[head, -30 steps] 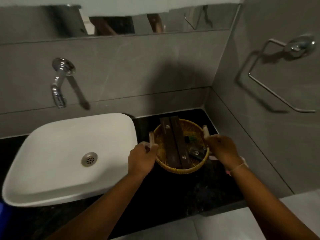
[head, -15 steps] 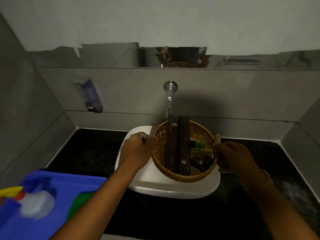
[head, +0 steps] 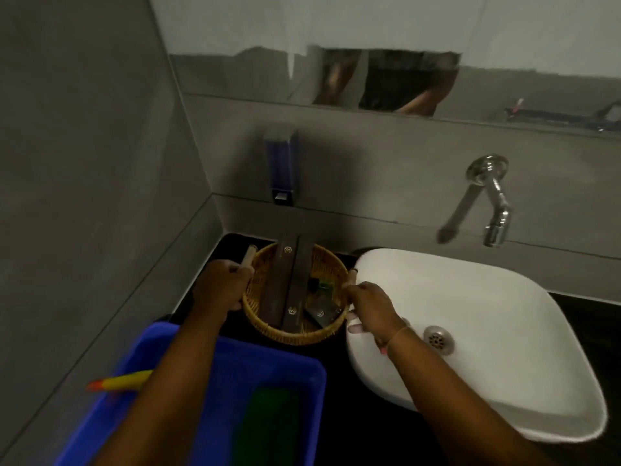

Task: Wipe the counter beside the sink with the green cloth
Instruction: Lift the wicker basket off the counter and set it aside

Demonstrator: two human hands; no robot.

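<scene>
A round wicker basket [head: 268,327] with wooden handles sits over the black counter [head: 339,391] in the back left corner, left of the white sink [head: 470,314]. My left hand [head: 220,290] grips its left handle and my right hand [head: 371,307] grips its right handle. Dark boxes and small packets lie inside the basket. The green cloth [head: 265,428] lies blurred in the blue tub [head: 302,375] at the lower left, under my left forearm.
A chrome tap [head: 494,200] juts from the wall above the sink. A soap dispenser [head: 282,166] hangs on the back wall above the basket. A yellow and orange bottle tip [head: 117,381] pokes out at the tub's left edge. Grey tiled walls close in at the left and back.
Both hands have carried the basket from the counter right of the sink, over the basin, to the counter left of it. The view swung left, bringing the blue tub in.
</scene>
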